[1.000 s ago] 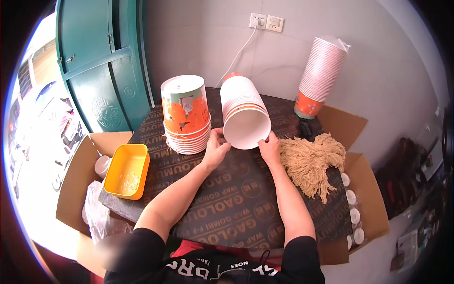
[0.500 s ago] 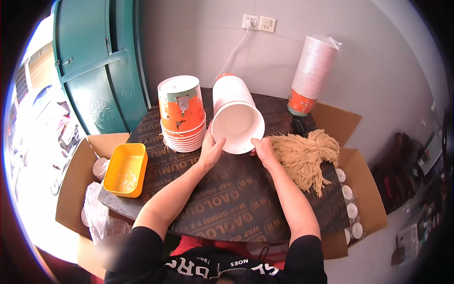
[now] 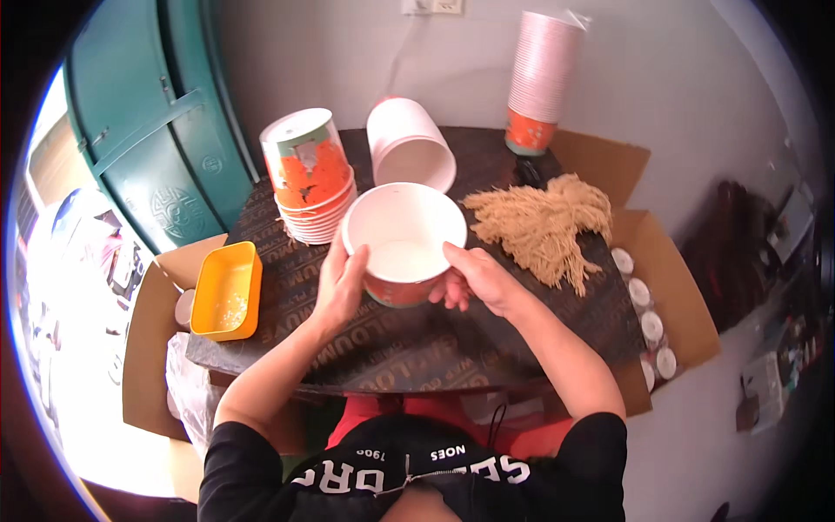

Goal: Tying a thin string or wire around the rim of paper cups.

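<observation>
Between my two hands is a single paper tub (image 3: 404,228), white inside with an orange and green outside, tilted so that its open mouth faces me. My left hand (image 3: 341,285) grips its left side, thumb at the rim. On the right side my right hand (image 3: 481,278) holds it with the thumb on the rim and the fingers curled below. Just behind lies a nested stack of white tubs (image 3: 402,129) on its side, mouth toward me. An upside-down stack of orange-printed tubs (image 3: 309,174) stands left of it.
On the dark printed tabletop (image 3: 409,348) lie a bundle of tan strings (image 3: 548,226) and a yellow bin (image 3: 209,300) with small white bits. A tall tub stack (image 3: 541,83) stands at the back right. Cardboard boxes (image 3: 674,287) flank the table; a green door (image 3: 130,148) is left.
One tub has come off the front of the lying stack and moved toward me in both hands. The lying stack stays behind. My view has shifted a little.
</observation>
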Available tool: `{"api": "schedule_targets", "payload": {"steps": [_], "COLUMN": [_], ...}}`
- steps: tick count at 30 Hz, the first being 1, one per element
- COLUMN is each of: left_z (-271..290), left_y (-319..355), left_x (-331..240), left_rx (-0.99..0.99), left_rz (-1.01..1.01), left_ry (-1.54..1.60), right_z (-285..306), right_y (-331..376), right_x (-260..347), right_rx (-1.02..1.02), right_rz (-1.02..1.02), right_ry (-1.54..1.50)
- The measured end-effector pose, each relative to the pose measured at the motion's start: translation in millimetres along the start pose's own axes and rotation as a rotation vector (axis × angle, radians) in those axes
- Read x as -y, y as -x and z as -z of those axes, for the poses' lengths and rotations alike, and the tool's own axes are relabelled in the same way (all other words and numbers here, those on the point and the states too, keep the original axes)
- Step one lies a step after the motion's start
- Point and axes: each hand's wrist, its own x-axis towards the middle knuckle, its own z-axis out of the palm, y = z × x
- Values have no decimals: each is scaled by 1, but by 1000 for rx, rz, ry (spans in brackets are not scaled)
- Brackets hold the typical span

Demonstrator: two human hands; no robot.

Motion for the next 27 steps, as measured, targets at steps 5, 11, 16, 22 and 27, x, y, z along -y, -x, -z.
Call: {"api": "schedule_targets", "payload": {"steps": [5, 11, 16, 22, 27], "left_z": [11, 22, 33, 44, 35], "left_y": [50, 73, 89, 102, 103], "left_x": [-16, -3, -4, 1, -2], "left_rx": [-73, -194, -331, -368, -386], "left_rz": [-4, 57, -35, -103, -129], "left_ry": [-39, 57, -28, -108, -140], "right_z": [-31, -29, 40, 142, 182], "right_y": [35, 79, 112, 131, 98], "right_x": [-13, -22, -47, -71, -70], "right_rx": [72, -24, -564, -1025, -1062], "right_rz": [58, 150, 122, 118, 146], "right_ry": [-11, 23, 214, 518, 642]}}
